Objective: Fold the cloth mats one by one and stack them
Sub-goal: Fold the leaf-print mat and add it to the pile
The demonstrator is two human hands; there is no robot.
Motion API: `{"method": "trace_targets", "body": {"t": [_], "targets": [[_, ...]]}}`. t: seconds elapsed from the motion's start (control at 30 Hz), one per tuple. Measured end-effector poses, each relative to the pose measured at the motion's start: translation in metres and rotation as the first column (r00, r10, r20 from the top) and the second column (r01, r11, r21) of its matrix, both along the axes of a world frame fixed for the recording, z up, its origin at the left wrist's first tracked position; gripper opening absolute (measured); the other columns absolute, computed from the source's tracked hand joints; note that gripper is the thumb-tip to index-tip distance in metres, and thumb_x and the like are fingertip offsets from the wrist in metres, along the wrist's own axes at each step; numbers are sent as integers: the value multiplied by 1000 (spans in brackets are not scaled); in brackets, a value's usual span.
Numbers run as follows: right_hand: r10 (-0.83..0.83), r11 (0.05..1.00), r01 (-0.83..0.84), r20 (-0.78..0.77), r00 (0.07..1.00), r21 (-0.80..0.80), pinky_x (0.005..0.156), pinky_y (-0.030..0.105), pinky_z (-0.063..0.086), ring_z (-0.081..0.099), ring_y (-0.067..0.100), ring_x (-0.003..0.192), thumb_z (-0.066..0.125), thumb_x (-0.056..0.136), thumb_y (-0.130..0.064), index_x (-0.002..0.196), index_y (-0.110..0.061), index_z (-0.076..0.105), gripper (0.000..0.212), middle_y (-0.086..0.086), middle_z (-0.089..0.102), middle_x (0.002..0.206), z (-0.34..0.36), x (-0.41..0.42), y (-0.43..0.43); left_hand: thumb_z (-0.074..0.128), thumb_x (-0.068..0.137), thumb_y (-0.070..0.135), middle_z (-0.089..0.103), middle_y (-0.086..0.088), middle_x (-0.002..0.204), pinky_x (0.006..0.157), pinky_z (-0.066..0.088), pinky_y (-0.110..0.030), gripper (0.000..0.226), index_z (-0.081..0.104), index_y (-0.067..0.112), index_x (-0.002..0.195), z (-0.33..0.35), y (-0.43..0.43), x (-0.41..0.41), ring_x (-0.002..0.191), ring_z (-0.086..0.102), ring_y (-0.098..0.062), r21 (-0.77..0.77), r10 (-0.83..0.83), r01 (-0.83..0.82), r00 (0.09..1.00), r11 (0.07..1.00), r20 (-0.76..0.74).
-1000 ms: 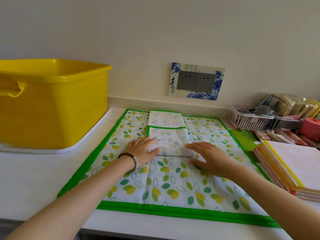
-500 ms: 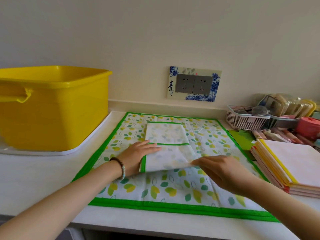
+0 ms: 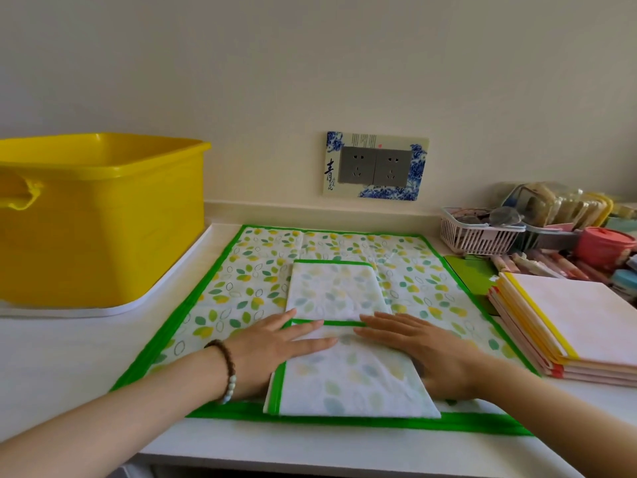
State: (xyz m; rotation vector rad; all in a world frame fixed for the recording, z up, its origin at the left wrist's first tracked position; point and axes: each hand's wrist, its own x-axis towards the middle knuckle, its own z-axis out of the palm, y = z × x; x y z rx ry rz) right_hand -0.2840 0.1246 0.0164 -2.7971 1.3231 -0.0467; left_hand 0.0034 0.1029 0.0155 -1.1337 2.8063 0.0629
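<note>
A white surface [image 3: 69,367] carries a big leaf-print mat [image 3: 234,291] with a green border, spread flat beneath the fingers [image 3: 310,343]. Left of the fingers sits a white tray [image 3: 86,310] bearing a yellow tub [image 3: 103,219]; right of them, a stack of folded mats [image 3: 568,315], a pink basket [image 3: 475,238] beyond it.

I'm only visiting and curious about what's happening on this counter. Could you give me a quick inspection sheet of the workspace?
Surface: white counter, largely covered by a leaf-print mat spread flat.
Job's things: folded mat lies on the spread one; stack of folded mats at right.
Clutter: yellow tub on a white tray at left; white basket and pink container far right.
Hands: left hand and right hand press flat on the folded mat, fingers straight.
Cables: nothing seen.
Surroundings: pale wall with a double socket.
</note>
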Motion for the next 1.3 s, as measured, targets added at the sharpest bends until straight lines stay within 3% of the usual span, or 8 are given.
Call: {"method": "trace_targets", "body": {"t": [0.13, 0.23, 0.4, 0.63, 0.83, 1.0, 1.13, 1.3], "targets": [[-90, 993, 77, 143, 986, 90, 116, 19, 11, 19, -11, 136, 48, 89, -53, 137, -60, 25, 54, -32, 21, 149, -5, 0, -10, 28, 89, -11, 2, 21, 154, 114, 4, -19, 85, 3, 55, 136, -2, -8, 2, 143, 1, -7, 14, 25, -23, 992, 1000, -124], [-215, 972, 159, 371, 903, 175, 107, 16, 34, 42, -15, 121, 58, 89, -35, 126, -52, 51, 41, -33, 49, 131, -6, -1, -15, 44, 96, 8, 46, 18, 128, 110, 25, -18, 45, 51, 40, 128, -3, -25, 4, 130, 38, -8, 215, 202, -121, 888, 969, -413], [-452, 886, 384, 665, 595, 259, 42, 8, 35, 47, -4, 39, 59, 91, -23, 64, -24, 59, 28, -11, 57, 46, 0, 10, -30, 63, 86, 35, 66, 12, 70, 58, 43, -5, 15, 67, 28, 73, 5, -47, 7, 63, 59, 9, 258, 386, -288, 689, 922, -613], [-598, 785, 449, 715, 364, 428, 50, 17, 49, 63, 5, 53, 68, 82, -34, 96, -20, 64, 20, -3, 73, 76, 0, 20, -49, 72, 79, 35, 63, 7, 61, 58, 44, -10, 22, 65, 17, 68, -6, -69, 2, 57, 57, -3, 338, 502, -382, 520, 860, -691], [-702, 700, 519, 606, 375, 491, 44, 16, 44, 59, 8, 51, 73, 78, -36, 105, -15, 59, 36, 2, 72, 80, 2, 21, -67, 65, 81, 45, 57, 2, 94, 63, 42, -21, 45, 40, 19, 107, 1, -79, -13, 79, 55, -11, 340, 621, -530, 559, 777, -549], [-737, 669, 517, 565, 371, 534, 53, 22, 50, 62, 13, 59, 74, 77, -35, 109, -16, 58, 41, 4, 72, 86, 4, 21, -74, 37, 98, 36, 25, -3, 150, 113, 25, -35, 52, 24, 20, 146, -5, -95, -39, 138, 26, -20, 176, 487, -485, 649, 857, -585], [-735, 670, 489, 590, 335, 558, 55, 24, 54, 62, 13, 60, 74, 78, -31, 113, -18, 53, 42, 3, 69, 94, 5, 20, -73, 24, 101, 34, 9, 3, 158, 118, 7, -36, 49, 19, 23, 149, -16, -106, -47, 145, 5, -17, 149, 477, -458, 781, 876, -403], [-505, 781, 625, 597, 624, 8, 86, 27, 49, 58, 14, 103, 56, 92, -33, 127, -22, 49, 37, -4, 48, 133, 0, 34, -73, 17, 101, 34, 2, 4, 158, 119, 5, -36, 51, 8, 22, 151, -24, -107, -48, 145, 2, -16, 118, 503, -493, 801, 862, -325]]}}
